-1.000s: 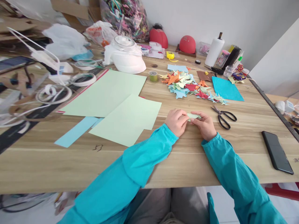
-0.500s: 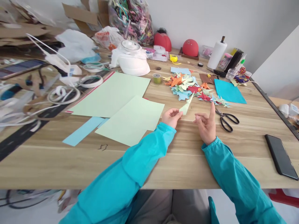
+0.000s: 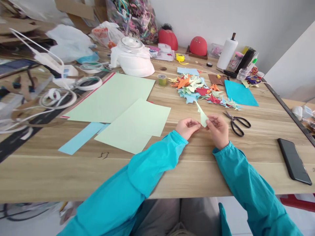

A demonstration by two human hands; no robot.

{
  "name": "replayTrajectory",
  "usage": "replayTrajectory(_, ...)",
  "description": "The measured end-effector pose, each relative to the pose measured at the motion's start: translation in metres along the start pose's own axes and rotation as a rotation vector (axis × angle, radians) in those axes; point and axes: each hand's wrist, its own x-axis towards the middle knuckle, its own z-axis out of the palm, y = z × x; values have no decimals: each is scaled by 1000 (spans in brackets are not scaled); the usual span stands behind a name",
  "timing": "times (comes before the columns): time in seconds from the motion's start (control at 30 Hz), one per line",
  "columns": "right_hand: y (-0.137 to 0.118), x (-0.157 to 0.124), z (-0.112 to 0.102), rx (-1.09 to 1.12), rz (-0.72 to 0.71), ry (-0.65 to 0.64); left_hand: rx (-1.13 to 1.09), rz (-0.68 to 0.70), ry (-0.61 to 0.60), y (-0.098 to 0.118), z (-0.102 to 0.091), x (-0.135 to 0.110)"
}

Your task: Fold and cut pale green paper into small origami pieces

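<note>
A small pale green piece of folded paper [image 3: 203, 117] is held between my two hands, its narrow point aimed away from me. My left hand [image 3: 188, 128] pinches the near left corner with thumb and finger. The fingers of my right hand [image 3: 218, 129] are closed on the right side of the same piece. Just beyond it lies a heap of folded paper cranes [image 3: 194, 86] in orange, green, blue and red. Black-handled scissors [image 3: 237, 124] rest to the right of my right hand, blades slightly apart.
Pale green sheets [image 3: 137, 126] and a blue paper strip [image 3: 80, 138] lie at left. A turquoise square [image 3: 241, 93] sits at back right, a black phone [image 3: 294, 160] at right. Farther back are a thread spool [image 3: 161, 79], a yellow tape measure [image 3: 180, 58] and a cable coil [image 3: 57, 98].
My right hand has come in from the right, its raised index finger now lowered onto the folded paper. The paper has turned, its point now leaning left. The view has shifted slightly.
</note>
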Motion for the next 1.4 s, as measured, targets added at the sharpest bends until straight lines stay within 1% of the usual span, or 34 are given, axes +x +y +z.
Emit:
replayTrajectory(0.07, 1, 3, -2, 72, 87, 37, 48, 118, 45, 1, -2, 0)
replayTrajectory(0.13, 2, 5, -3, 172, 177, 52, 89, 208, 26, 3, -3, 0)
replayTrajectory(0.23, 1, 5, -1, 279, 290, -5, 105, 223, -141, 5, -2, -3)
replayTrajectory(0.27, 0, 4, -1, 289, 312, -30, 101, 221, -176, 5, -1, -4)
replayTrajectory(0.33, 0, 3, 0, 289, 332, -63, 98, 225, -183, 6, 0, -6)
replayTrajectory(0.43, 1, 3, -2, 283, 344, -85, 103, 206, -147, 7, 1, -8)
replayTrajectory(0.5, 3, 4, -3, 279, 352, -97, 104, 166, -152, 8, 0, -8)
replayTrajectory(0.63, 5, 5, -5, 235, 294, -95, 74, 119, -125, 7, 0, -7)
replayTrajectory(0.7, 3, 4, -5, 230, 255, -104, 60, 124, -90, 8, 1, -6)
replayTrajectory(0.83, 0, 1, -3, 222, 203, -164, 30, 156, -14, 9, -1, -3)
replayTrajectory(1.0, 0, 0, 0, 160, 139, -159, 2, 151, 45, 9, -3, -2)
replayTrajectory(1.13, 1, 1, 0, 152, 132, -155, 22, 136, 44, 8, -1, -3)
replayTrajectory(1.3, 4, 1, -1, 147, 187, -104, 47, 124, 34, 6, -1, 0)
replayTrajectory(1.4, 5, 1, -1, 146, 206, -87, 50, 95, 19, 6, -1, 1)
